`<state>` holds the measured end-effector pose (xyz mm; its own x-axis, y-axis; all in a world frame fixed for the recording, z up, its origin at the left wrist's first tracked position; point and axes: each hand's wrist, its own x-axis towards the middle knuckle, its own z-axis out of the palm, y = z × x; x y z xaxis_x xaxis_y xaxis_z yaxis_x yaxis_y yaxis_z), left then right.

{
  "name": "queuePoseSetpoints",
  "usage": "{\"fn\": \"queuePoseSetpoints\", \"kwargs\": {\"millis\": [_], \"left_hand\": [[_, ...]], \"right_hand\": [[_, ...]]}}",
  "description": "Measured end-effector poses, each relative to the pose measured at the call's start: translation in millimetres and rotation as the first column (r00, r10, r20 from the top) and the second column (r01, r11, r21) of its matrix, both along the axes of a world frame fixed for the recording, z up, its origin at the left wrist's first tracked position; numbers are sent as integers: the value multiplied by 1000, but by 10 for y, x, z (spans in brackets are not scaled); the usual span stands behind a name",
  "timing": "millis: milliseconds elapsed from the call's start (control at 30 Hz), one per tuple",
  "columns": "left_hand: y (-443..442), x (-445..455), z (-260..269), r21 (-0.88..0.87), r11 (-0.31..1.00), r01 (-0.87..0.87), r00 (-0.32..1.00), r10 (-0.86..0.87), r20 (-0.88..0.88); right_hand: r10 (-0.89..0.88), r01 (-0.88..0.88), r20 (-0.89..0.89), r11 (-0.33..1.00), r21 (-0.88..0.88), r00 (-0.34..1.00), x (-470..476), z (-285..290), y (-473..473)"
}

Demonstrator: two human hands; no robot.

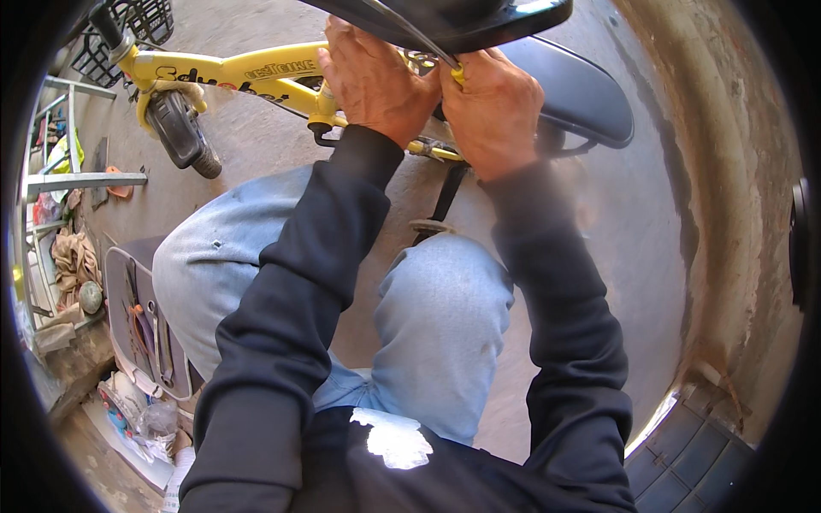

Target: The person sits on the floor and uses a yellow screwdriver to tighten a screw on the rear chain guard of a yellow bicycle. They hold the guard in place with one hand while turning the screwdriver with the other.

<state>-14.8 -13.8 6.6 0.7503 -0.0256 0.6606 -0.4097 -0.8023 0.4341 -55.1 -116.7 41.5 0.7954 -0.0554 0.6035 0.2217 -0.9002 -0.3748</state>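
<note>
A yellow bicycle [269, 64] with writing on its frame stands before me, its front wheel [183, 131] to the left. The black saddle [487, 25] overhangs both hands. My left hand [378, 80] is at the frame just under the saddle; its fingertips are hidden, so its hold cannot be told. Close beside it, my right hand [490, 109] is closed around the yellow handle of what looks like a screwdriver [426, 38]. The tool's thin metal shaft slants up to the left across the saddle. Behind the right hand is a black rear mudguard [571, 90].
A grey padded seat or case [122, 282] at my left holds a combination wrench [163, 343] and orange-handled pliers [139, 320]. A metal rack [83, 183] with cloths and bags stands farther left. A stained wall [737, 192] rises at the right. A black basket [144, 25] is at the bicycle's front.
</note>
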Motion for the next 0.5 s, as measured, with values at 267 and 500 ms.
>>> {"fn": "queuePoseSetpoints", "kwargs": {"millis": [267, 500], "left_hand": [[56, 60, -86, 59, 996, 73, 997, -72, -8], [56, 83, -9, 107, 967, 232, 961, -245, 127]], "right_hand": [[-7, 7, -8, 997, -81, 1000, -195, 76, -107], [-82, 215, -304, 874, 435, 949, -1227, -197, -387]]}}
